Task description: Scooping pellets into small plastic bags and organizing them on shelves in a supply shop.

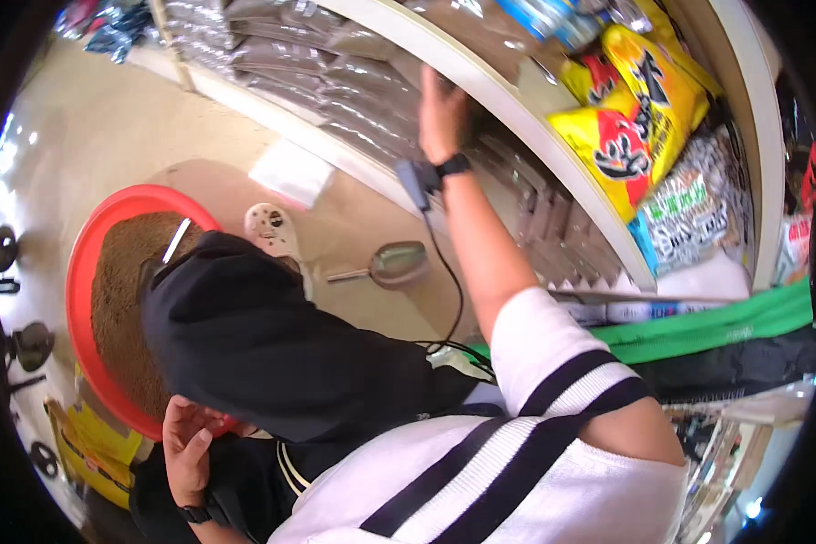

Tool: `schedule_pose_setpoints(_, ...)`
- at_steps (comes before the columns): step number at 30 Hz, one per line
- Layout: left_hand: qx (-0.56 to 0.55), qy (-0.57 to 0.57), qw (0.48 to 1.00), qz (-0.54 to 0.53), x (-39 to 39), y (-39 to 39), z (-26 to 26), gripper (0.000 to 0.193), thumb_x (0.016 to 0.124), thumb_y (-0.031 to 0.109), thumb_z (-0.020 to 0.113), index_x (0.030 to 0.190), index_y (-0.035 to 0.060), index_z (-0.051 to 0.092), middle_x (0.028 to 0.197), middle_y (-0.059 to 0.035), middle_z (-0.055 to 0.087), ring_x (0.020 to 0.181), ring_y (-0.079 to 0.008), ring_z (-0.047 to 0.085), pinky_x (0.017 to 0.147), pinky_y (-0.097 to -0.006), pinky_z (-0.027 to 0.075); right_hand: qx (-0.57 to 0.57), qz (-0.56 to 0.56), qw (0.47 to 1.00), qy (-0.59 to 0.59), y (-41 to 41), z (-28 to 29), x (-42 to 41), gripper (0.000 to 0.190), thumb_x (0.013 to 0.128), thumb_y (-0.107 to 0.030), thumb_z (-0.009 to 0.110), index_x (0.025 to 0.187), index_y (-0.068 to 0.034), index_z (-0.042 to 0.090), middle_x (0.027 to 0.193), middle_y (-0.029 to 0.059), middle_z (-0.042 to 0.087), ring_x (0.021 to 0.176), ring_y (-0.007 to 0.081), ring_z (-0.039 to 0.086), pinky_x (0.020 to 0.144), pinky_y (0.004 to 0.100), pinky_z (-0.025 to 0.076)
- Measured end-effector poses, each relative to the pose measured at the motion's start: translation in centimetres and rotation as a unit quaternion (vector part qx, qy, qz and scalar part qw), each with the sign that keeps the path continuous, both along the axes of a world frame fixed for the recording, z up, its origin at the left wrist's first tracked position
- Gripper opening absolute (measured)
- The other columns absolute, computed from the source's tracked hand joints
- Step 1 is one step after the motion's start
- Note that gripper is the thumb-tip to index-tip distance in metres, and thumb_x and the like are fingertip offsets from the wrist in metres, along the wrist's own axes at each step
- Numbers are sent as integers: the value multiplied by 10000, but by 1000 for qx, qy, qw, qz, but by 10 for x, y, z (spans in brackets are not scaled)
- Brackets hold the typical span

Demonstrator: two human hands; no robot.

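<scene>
My right hand (442, 122) reaches into a low white shelf, beside stacked clear plastic bags of brown powder (353, 75). It looks slightly blurred, with the thumb raised; some fingertips are hard to see, and no object shows in its grasp. A black band and a small device (415, 183) with a cable sit at that wrist. My left hand (189, 435) is near the lower rim of a red plastic tub (78, 299), by my knees, its fingers loosely curled and apart. Brown granular material (126, 326) fills the tub, and a metal handle (177, 239) sticks up from it.
On the floor lie a metal scoop (398, 265) and white plastic sheets or bags (292, 173). Part of a pale stool with holes (268, 224) shows behind my knee. Printed yellow bags (625, 149) fill the upper shelf (489, 75). Another yellow bag (102, 455) lies beyond the tub.
</scene>
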State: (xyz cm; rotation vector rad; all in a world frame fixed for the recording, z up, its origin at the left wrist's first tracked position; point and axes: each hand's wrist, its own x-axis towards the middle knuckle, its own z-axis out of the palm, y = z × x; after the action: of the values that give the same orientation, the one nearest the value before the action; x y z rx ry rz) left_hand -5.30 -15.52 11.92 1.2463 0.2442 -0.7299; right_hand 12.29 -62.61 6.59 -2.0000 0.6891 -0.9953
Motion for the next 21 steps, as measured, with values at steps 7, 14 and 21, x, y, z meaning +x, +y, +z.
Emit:
schedule_pose_setpoints(7, 17, -18, 998, -55, 7, 3, -11, 527, 781, 157, 626, 1238, 25, 397, 1125, -47, 524, 968, -182, 531, 840, -315, 423, -140, -7, 990, 12, -30, -19, 20, 623, 792, -490, 545, 1124, 36, 506, 1129, 266, 515, 1068, 394, 472, 909, 417, 361)
schedule_pose_setpoints(14, 68, -24, 997, 0, 5, -8, -2, 361, 838, 144, 534, 1159, 24, 423, 1078, -56, 502, 952, -145, 497, 833, -285, 384, -161, 62, 985, -9, -51, -41, -21, 777, 809, -483, 530, 1308, 45, 255, 1300, 287, 336, 1203, 427, 319, 1011, 440, 253)
schedule_pose_setpoints(21, 58, -41, 997, -28, 7, -10, 9, 315, 834, 164, 546, 1100, 32, 442, 1006, -26, 493, 892, -115, 483, 814, -257, 376, -381, 12, 879, 287, -111, -29, -137, 614, 760, -384, 608, 1251, -71, 413, 1299, 219, 369, 1129, 401, 417, 932, 499, 332)
